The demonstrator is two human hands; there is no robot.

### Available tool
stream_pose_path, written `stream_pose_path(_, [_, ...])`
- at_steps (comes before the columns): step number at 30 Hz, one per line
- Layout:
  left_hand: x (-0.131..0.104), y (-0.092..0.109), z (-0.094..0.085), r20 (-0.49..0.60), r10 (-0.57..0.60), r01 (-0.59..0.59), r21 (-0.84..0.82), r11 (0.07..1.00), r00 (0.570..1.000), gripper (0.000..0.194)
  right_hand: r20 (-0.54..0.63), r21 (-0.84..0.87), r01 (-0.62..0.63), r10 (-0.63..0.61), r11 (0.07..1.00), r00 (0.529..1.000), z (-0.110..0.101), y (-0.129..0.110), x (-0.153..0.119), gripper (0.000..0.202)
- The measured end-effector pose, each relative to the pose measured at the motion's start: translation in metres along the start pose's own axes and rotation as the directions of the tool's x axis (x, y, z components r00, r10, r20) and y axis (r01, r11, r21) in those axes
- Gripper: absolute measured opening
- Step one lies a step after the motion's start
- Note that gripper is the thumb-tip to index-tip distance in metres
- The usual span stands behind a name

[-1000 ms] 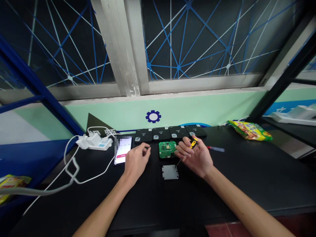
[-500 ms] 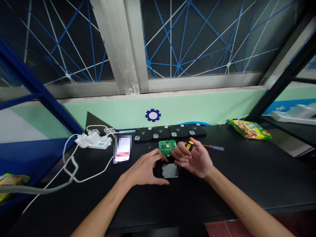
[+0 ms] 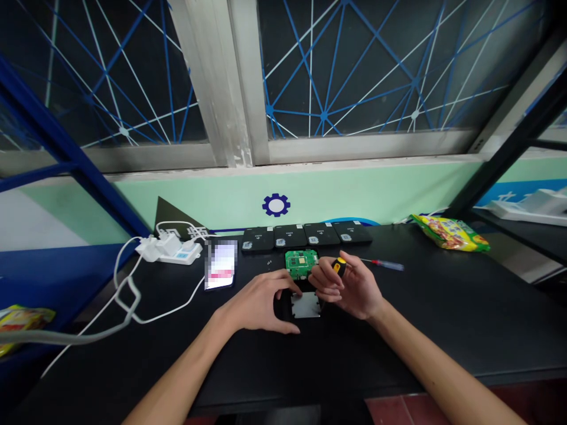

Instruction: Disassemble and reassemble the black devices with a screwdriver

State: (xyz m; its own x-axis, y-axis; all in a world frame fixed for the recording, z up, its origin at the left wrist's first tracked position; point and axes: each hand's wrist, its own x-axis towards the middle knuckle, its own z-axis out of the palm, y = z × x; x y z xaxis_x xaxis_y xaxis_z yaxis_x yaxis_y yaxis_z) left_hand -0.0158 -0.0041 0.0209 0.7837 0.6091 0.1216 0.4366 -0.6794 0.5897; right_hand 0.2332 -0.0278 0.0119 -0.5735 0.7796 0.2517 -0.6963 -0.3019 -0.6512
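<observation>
My left hand point(image 3: 261, 302) curves around a black plastic casing point(image 3: 282, 308), thumb at the near edge and fingers at the far edge. A silvery metal plate point(image 3: 305, 306) lies in that casing. My right hand point(image 3: 352, 286) is wrapped round a screwdriver with a yellow and black handle point(image 3: 339, 266). Its shaft points down toward the plate's right edge; the tip is hard to make out. Just beyond the casing lies a green circuit board point(image 3: 301, 262), partly behind my right fingers. A few tiny pieces, perhaps screws point(image 3: 269, 262), rest to its left.
Several flat black boxes point(image 3: 290, 235) line the wall. A lit phone point(image 3: 221, 265) and a white power strip point(image 3: 177, 252) with cables are at the left. On the right lie another screwdriver point(image 3: 390, 265) with a clear handle and a yellow snack bag point(image 3: 452, 233).
The view has shifted very slightly. Both hands keep nearly the same place and grip; the screwdriver's shaft shows less clearly now.
</observation>
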Motion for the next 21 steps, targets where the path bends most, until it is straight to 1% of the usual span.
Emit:
stream_pose_path(11, [0.0002, -0.0068, 0.0036, -0.007, -0.012, 0.012, -0.043, 0.999, 1.000, 0.061, -0.018, -0.009, 0.032, -0.032, 0.999, 0.999, -0.0010, -0.0003, -0.0003, 0.059])
stream_pose_path(16, [0.0012, -0.0073, 0.0044, -0.002, -0.005, 0.005, -0.072, 0.997, 1.000, 0.061, -0.036, -0.007, 0.048, -0.048, 0.999, 0.998, 0.0003, 0.0001, 0.0006, 0.055])
stream_pose_path(21, [0.0025, -0.0067, 0.0050, -0.005, -0.001, 0.001, -0.081, 0.997, 1.000, 0.062, -0.024, -0.010, 0.049, -0.049, 0.999, 0.999, 0.0011, 0.0007, 0.0001, 0.052])
